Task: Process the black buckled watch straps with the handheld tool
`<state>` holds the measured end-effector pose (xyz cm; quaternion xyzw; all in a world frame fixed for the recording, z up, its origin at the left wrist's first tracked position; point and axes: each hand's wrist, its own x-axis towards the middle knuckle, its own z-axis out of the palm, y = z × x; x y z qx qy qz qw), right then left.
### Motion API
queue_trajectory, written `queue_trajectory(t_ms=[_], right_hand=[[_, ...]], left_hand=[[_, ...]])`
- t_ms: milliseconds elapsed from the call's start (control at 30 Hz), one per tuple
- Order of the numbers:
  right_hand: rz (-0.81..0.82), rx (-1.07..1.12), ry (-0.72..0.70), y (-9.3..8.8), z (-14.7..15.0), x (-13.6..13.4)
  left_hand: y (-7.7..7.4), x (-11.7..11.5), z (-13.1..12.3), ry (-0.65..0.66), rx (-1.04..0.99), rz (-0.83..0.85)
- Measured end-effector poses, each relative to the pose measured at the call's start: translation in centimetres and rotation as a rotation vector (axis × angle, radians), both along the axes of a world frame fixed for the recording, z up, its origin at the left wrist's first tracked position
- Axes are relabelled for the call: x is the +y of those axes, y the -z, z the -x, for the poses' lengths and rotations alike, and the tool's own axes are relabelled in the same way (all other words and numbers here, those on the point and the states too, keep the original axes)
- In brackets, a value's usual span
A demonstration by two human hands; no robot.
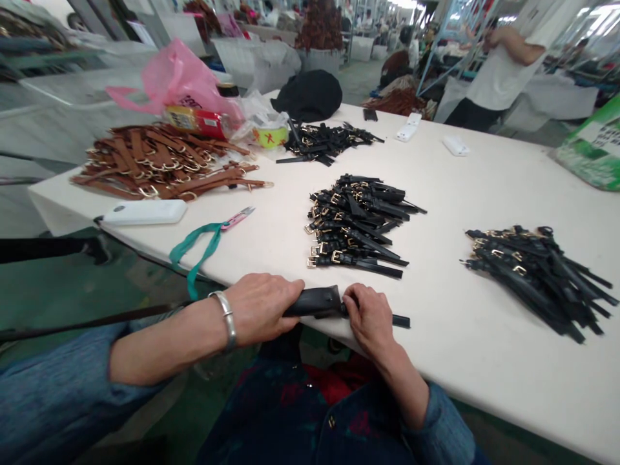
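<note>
At the near table edge, my left hand (264, 303), a metal bangle at its wrist, is closed around a dark, smooth, elongated black piece (320, 301); I cannot make out its kind. Just right of it, my right hand (371, 316) pinches a narrow black strap (401, 321), whose end pokes out beyond the fingers. Where the strap meets the black piece is partly covered by my fingers. Beyond my hands lies a pile of black buckle straps (358, 223) with gold buckles facing left. A second pile of black straps (537, 271) rests to the right.
Brown buckle straps (159, 158) are heaped at the left. Pink thread snips (237, 218) with a teal ribbon (196, 242) and a white oblong case (145, 212) lie nearer. More black straps (324, 139), a black cap (310, 95) and a pink bag (177, 77) sit behind.
</note>
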<state>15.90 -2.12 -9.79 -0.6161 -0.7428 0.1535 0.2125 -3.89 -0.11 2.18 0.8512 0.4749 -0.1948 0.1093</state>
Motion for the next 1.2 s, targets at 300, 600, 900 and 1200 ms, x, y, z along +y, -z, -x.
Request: queue_trajectory(t_ms=[300, 600, 900, 1200], right_hand=[[-0.002, 0.029, 0.024, 0.0, 0.0, 0.1], [0.02, 0.136, -0.045, -0.2, -0.7, -0.4], [0.055, 0.243, -0.174, -0.1, -1.9, -0.8], [0.013, 0.233, -0.157, 0.2, -1.8, -0.7]], left_hand=[[0.7, 1.5, 0.2, -0.034, -0.056, 0.04], [0.8, 1.3, -0.1, -0.089, -0.059, 0.035], [-0.2, 0.9, -0.2, -0.087, 0.033, 0.067], [0.9, 1.0, -0.2, -0.078, -0.057, 0.013]])
